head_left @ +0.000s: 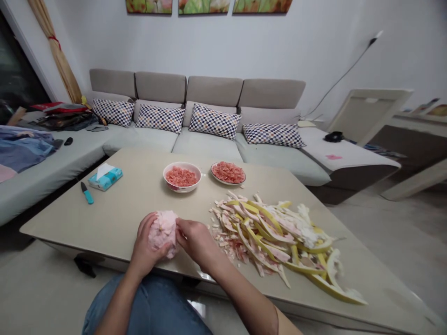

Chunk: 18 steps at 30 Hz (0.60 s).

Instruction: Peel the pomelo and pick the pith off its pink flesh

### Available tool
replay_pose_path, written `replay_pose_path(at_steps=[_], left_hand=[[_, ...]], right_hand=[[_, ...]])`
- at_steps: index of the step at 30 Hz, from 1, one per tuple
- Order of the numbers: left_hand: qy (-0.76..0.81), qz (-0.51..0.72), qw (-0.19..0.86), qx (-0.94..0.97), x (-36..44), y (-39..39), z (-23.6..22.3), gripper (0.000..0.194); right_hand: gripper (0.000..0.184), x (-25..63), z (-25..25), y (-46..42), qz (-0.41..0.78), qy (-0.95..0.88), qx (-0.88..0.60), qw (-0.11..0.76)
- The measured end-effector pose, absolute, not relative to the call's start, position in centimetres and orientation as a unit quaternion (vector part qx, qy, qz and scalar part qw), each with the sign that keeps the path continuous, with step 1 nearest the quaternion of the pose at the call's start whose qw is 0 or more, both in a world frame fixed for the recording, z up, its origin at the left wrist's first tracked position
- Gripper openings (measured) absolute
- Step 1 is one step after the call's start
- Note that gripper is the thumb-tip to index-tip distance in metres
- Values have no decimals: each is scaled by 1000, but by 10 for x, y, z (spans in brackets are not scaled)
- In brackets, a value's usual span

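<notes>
A peeled pomelo (163, 232), pale pink with white pith on it, is held over the near edge of the table. My left hand (145, 246) wraps round its left side and underside. On its right side the fingers of my right hand (192, 237) are closed in a pinch at the surface; whether they grip pith or the fruit itself is hidden. Beyond the fruit stand a bowl (182, 188) of red-pink pomelo pulp and a plate (228, 180) with more pulp. To the right lies a heap of yellow-green rind strips (265, 223) with pith and membrane scraps.
A small knife (87, 193) with a turquoise handle lies at the table's left, beside a blue tissue pack (105, 177). The beige table (122, 218) reaches back to a grey sofa (209, 139) with patterned cushions. Loose crumbs lie around the rind heap.
</notes>
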State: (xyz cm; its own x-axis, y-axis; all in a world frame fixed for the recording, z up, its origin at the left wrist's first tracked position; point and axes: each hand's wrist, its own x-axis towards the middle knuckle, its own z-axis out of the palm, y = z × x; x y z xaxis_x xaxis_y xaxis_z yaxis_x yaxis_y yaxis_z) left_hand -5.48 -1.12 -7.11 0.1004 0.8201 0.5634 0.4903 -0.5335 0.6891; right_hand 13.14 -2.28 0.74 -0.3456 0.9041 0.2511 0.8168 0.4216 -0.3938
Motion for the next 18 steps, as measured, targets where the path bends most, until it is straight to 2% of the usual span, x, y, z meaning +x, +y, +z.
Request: replay_pose_path(at_steps=[3,6,12,18], left_hand=[[450,497,162,724,-55,-9,-71,67],[448,503,162,721,-55,-8,-73,66],[444,497,169,726,-57,-10,-74,68],[445,495,169,727,-58,-7,-75,69]], right_hand=[[17,124,-2,-18,52,-803,-562,191],[18,120,-10,-17,27,-787,-582,201],[19,134,-3,-22,88,-796,-542,254],[17,131,0,-12,48,-811,-549,195]])
